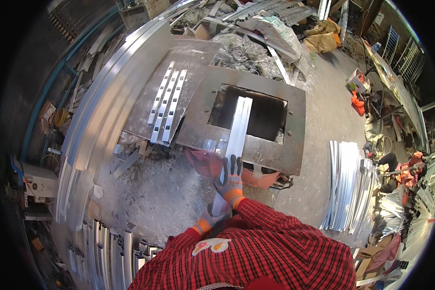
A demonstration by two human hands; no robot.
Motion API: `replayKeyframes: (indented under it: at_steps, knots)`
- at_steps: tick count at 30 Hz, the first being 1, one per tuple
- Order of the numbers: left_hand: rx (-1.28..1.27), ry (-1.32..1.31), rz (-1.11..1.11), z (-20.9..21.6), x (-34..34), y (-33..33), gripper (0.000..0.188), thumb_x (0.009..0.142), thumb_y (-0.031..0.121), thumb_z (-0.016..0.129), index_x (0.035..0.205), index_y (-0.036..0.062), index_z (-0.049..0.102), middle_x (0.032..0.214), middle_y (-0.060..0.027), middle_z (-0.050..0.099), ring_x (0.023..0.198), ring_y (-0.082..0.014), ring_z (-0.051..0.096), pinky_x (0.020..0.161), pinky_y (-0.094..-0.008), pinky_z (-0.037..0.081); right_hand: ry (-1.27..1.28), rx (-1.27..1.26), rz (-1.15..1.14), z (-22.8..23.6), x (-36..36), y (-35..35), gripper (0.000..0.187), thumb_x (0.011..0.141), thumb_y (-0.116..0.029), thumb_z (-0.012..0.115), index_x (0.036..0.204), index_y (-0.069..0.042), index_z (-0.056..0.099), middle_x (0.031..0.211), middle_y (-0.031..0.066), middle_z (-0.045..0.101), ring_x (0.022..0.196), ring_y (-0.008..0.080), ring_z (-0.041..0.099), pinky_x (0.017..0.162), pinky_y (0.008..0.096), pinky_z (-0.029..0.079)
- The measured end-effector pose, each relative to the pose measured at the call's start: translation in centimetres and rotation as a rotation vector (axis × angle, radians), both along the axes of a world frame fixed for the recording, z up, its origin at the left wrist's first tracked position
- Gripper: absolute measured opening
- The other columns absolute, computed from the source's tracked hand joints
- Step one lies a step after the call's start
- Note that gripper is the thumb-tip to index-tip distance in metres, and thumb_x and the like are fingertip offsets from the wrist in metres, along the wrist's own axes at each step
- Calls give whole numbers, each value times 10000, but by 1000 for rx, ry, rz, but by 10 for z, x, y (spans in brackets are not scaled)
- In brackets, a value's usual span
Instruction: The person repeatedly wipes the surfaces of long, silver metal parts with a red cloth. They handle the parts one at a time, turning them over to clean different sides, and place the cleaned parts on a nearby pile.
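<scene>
A long pale aluminium profile (238, 126) lies slantwise over the near edge of a heavy steel plate (295, 145) with a large rectangular opening. Its far end hangs over that opening; its near end comes back toward my body. Halfway down the near part, my right hand (230, 178), in a grey glove with dark fingertips and an orange cuff, lies over the profile, fingers pointing forward and thumb along its left side. Close to my body, my left hand (211, 216), gloved alike, is closed around the near end; its fingertips are partly hidden.
Several strips with square cutouts (168, 104) rest on a metal sheet (194, 50) to the left. Long profiles (106, 96) curve along the far left. A stack of profiles (343, 186) lies on the right floor. Upright profile ends (128, 253) stand near left. Plastic scrap (244, 55) is piled behind.
</scene>
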State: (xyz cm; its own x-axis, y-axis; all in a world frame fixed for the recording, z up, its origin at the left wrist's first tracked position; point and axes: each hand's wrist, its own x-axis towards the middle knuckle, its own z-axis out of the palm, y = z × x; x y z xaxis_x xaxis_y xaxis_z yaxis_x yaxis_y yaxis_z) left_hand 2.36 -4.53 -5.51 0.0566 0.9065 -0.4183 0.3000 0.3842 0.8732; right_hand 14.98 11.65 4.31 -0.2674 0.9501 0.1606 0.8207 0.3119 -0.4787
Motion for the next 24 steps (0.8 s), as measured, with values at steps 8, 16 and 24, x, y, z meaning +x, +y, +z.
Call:
replayKeyframes:
  at_steps: [8,16,24]
  knots:
    - [-88,-191,-245,107,-7,81,567,897,356,717,1339,55,529,1235,-80,622,1106,-157,587,953,-327,482,826,94,-41,-7,25,60,763,791,-230,740,1450,-56,396,1498,234,357,1402,391,332,1173,451,259]
    - [96,128,-100,82,35,247,972,735,508,822,1400,-61,399,1272,-213,602,1151,-279,601,942,-358,489,545,-121,-345,19,20,199,819,865,-453,658,1472,-7,338,1447,262,404,1331,424,423,1083,433,395]
    - [236,22,-14,53,37,166,816,726,384,868,1346,33,470,1242,-101,604,1111,-201,588,933,-372,493,473,-407,-387,-15,14,118,786,825,-582,647,1270,54,520,1215,324,558,1110,458,590,936,468,494]
